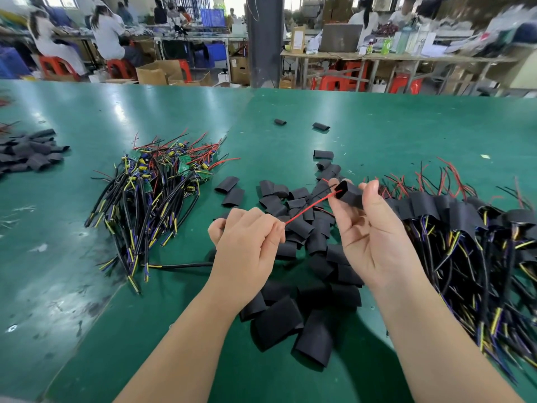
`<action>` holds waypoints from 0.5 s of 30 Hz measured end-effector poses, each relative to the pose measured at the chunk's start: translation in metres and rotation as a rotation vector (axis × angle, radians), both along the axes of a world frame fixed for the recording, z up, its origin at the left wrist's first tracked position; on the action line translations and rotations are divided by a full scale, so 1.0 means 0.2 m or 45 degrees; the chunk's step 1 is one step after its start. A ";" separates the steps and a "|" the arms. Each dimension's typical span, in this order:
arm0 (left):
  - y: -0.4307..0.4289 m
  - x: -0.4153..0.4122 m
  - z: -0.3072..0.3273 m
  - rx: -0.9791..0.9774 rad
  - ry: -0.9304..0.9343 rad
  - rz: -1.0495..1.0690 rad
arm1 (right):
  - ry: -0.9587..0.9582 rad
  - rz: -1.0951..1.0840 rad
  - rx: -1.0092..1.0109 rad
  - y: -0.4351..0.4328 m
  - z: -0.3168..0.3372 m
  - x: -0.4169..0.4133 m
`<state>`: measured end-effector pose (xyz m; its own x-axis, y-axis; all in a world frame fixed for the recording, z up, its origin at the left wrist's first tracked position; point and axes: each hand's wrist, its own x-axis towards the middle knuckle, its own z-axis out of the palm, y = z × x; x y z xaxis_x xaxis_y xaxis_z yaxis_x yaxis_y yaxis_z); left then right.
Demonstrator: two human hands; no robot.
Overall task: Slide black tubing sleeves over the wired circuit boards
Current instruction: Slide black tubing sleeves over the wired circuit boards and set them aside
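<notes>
Around black sleeve (pixel 350 194), curled right hand (pixel 374 231)

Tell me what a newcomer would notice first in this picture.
At centre, the right hand holds a black sleeve while the left hand pinches a red wire running into it. Loose sleeves litter the green table beneath; unsleeved boards lie left, sleeved ones right.

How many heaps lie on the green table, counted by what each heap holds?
Heaps of loose black sleeves: 2
Heaps of bare wired boards: 1
Heaps of sleeved boards: 1
Total: 4
Not counted: the sleeve in the right hand, the red wire in the left hand.
</notes>
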<state>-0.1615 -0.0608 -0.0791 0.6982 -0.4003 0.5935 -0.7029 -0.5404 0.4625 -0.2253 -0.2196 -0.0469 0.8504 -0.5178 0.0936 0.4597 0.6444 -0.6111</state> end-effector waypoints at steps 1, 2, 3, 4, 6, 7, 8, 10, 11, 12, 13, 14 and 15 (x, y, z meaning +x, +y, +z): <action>0.00 0.00 0.00 0.012 -0.014 -0.008 | 0.002 0.000 -0.019 0.00 0.00 0.00; 0.00 0.00 0.00 0.023 -0.024 -0.019 | 0.001 -0.001 -0.037 0.00 0.00 0.00; 0.00 0.00 0.00 0.035 -0.032 -0.031 | -0.004 -0.001 -0.059 -0.01 0.00 -0.01; 0.00 0.00 0.00 0.052 -0.039 -0.042 | -0.012 0.004 -0.091 -0.01 -0.01 -0.01; 0.00 0.00 -0.01 0.097 -0.057 -0.061 | -0.016 0.015 -0.191 -0.03 0.00 -0.02; 0.00 0.00 -0.01 0.119 -0.066 -0.070 | -0.012 0.015 -0.245 -0.03 0.00 -0.02; 0.00 0.00 -0.01 0.141 -0.074 -0.078 | -0.011 0.012 -0.290 -0.04 0.00 -0.02; 0.00 0.00 -0.01 0.188 -0.093 -0.080 | -0.027 0.011 -0.342 -0.04 0.01 -0.03; 0.00 0.00 -0.01 0.205 -0.097 -0.079 | -0.037 0.017 -0.361 -0.04 0.01 -0.03; 0.00 0.00 -0.01 0.213 -0.094 -0.082 | -0.037 0.030 -0.389 -0.04 0.01 -0.04; 0.00 0.00 -0.01 0.213 -0.088 -0.088 | -0.017 0.046 -0.437 -0.04 0.02 -0.04; 0.00 -0.01 -0.01 0.209 -0.083 -0.094 | 0.028 0.053 -0.503 -0.03 0.01 -0.03; 0.00 -0.01 -0.01 0.203 -0.081 -0.099 | 0.089 0.056 -0.580 -0.02 0.01 -0.03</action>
<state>-0.1631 -0.0600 -0.0805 0.6244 -0.5441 0.5604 -0.7707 -0.5459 0.3287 -0.2311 -0.2233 -0.0454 0.8830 -0.4005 0.2448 0.3853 0.3207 -0.8653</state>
